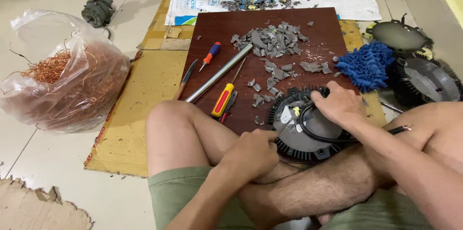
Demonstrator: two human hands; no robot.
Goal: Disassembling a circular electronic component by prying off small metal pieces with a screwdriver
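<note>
Round dark finned housing (303, 131) flat on brown board's near edge, black cable looped across its grey face.

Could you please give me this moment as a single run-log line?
left hand: grips rim of round finned housing | right hand: on its far edge by black cable | nearby: yellow screwdriver, grey shards

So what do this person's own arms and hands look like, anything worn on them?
Both arms are bare right down: no sleeves, gloves, watch or rings show on the left hand or the right hand. The only clothing in view is olive-green shorts.
</note>
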